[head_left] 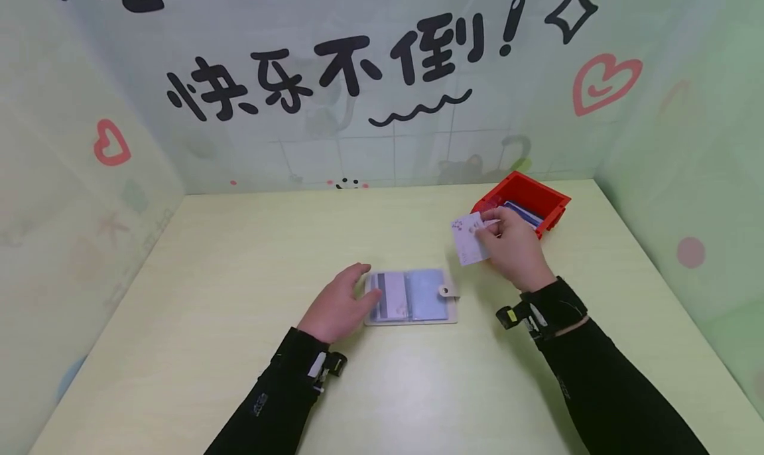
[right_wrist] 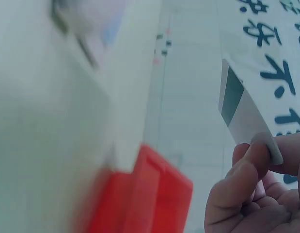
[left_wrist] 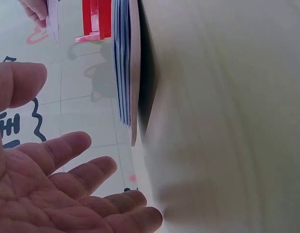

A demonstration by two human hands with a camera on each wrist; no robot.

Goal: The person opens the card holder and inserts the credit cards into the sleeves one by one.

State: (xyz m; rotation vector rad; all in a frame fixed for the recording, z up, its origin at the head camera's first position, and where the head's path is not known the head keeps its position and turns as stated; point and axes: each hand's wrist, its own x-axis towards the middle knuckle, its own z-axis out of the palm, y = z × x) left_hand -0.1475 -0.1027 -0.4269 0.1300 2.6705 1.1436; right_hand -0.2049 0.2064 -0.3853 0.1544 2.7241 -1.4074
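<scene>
The right hand (head_left: 514, 246) has its grip pinching a white card (head_left: 469, 240), lifted just beside the red bin (head_left: 533, 197) and off the bench (head_left: 209, 276). The open card holder (head_left: 412, 296) lies on the bench near the bin. The left hand (head_left: 339, 304), fingers spread and relaxed, rests on its edge farthest from the bin.

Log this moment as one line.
left hand: rests open on card holder | right hand: pinches card | red bin: behind, holds cards
</scene>
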